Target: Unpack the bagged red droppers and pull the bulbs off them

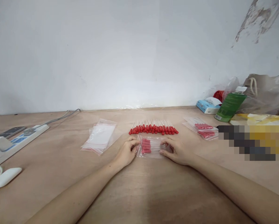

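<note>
A clear zip bag point(156, 151) lies flat on the table, with several red-tipped sticks point(146, 146) inside, their red ends toward the left. My left hand point(127, 151) pinches the bag's left end between thumb and fingers. At the opposite end, my right hand point(175, 151) grips the bag, its thumb and index finger at the edge near the pale stick ends. Just beyond the bag is a row of loose red-headed sticks point(153, 128), heads toward me. Left of my hands lies a stack of flat zip bags point(99, 137).
Filled bags point(203, 129) with red-tipped sticks lie to the right, beside a pixelated patch. Farther back are a tissue pack point(206, 106), a green bottle point(231, 104) and a beige bag point(267, 90). A power strip point(25, 140) with cables and a phone point(12, 132) occupy the left side.
</note>
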Motion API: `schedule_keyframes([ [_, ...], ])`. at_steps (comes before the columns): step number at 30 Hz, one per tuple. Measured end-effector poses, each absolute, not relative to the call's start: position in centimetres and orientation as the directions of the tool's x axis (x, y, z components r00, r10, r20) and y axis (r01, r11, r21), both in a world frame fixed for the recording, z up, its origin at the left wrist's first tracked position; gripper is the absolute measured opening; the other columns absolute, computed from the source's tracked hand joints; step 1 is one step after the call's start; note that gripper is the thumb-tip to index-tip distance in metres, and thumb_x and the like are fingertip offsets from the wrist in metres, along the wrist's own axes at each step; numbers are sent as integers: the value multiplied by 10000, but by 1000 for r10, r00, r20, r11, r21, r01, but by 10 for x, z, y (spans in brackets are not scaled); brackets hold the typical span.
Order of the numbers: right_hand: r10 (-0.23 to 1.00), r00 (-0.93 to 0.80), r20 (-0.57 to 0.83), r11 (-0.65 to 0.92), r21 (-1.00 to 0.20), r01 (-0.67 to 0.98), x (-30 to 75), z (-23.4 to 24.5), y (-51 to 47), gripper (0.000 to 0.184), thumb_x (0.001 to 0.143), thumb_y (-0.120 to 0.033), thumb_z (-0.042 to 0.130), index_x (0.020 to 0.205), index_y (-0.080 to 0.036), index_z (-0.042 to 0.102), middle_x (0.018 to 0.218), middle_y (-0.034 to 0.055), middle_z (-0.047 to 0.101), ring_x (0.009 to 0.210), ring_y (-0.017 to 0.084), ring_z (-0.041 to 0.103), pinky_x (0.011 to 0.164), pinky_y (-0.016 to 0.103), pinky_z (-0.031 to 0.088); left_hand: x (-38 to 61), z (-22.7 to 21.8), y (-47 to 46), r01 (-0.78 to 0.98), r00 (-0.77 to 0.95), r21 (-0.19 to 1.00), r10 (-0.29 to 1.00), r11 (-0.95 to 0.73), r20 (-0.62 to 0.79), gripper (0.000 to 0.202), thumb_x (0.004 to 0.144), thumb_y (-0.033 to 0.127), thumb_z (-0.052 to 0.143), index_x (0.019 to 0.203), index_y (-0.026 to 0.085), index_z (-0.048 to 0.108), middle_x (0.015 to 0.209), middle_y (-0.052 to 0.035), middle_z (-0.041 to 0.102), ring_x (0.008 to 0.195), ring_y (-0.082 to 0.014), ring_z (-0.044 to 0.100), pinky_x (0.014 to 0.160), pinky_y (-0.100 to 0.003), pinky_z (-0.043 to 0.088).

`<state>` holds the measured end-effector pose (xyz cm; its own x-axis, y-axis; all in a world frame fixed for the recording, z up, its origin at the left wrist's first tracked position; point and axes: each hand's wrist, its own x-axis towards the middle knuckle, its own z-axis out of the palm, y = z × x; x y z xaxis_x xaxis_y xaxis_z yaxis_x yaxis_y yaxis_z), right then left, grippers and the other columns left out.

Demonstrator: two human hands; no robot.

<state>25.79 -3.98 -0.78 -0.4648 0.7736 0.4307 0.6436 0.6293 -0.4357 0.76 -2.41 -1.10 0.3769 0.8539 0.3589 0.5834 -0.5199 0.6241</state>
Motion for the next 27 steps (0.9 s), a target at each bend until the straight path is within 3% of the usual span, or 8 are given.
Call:
schedule_keyframes([
  [3,771,-461,440,635,-471,612,260,-13,-37,152,757,-300,568,859,-191,541,805,30,553,714,137,506,629,261,402,7,-8,-24,503,450,679,833,-535,323,242,796,106,458,948,173,634,929,-51,590,840,-156,547,742,-268,431],
  [7,782,-437,444,618,-470,630,259,-14,-35,148,745,-291,582,839,-188,533,776,23,548,716,141,500,632,266,398,7,0,-26,427,536,758,813,-494,228,207,825,218,473,996,157,573,835,-34,581,709,-127,520,652,-238,423],
  [16,796,-419,437,599,-465,652,259,-17,-35,169,754,-318,571,850,-188,518,798,27,544,735,144,502,652,270,394,6,12,-32,486,597,662,770,-571,226,247,698,313,647,864,171,531,768,13,478,687,-112,432,610,-209,374],
  [20,784,-438,439,615,-454,645,259,-15,-35,162,762,-329,563,830,-189,519,775,24,541,720,143,500,642,268,391,8,14,-36,516,606,637,770,-573,201,172,766,301,566,863,170,511,750,12,465,663,-109,432,590,-206,383],
  [27,758,-485,437,650,-444,616,259,-11,-38,199,781,-351,547,897,-190,528,824,43,545,755,155,502,675,288,407,9,16,-37,533,646,499,710,-683,282,267,905,255,312,964,182,562,980,-64,538,936,-162,500,858,-301,397],
])
